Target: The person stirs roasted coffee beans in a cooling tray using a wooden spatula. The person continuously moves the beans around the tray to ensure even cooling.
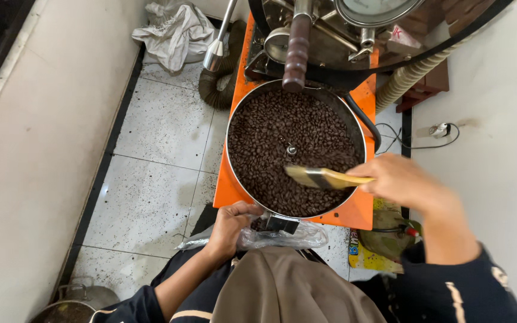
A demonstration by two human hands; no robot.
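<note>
The right hand (pixel 403 181) has its fingers closed around the yellow handle of a paintbrush (pixel 324 177), whose bristles hang over the near side of the round cooling tray (pixel 360 128), which is full of dark roasted coffee beans (pixel 282 137). The left hand (pixel 230 224) grips the mouth of a clear plastic bag (pixel 282 237) held just under the small black chute (pixel 281 223) at the tray's front edge. If the bag's mouth slips from the chute, beans would probably spill onto the white tiled floor (pixel 157 161). A hard sweep might flick some over the rim. Behind the tray, the roaster's dark wooden handle (pixel 297 48) overhangs the beans. A crumpled white sack (pixel 178 33) and a ribbed hose (pixel 219 90) lie beside the orange base (pixel 357 212).
</note>
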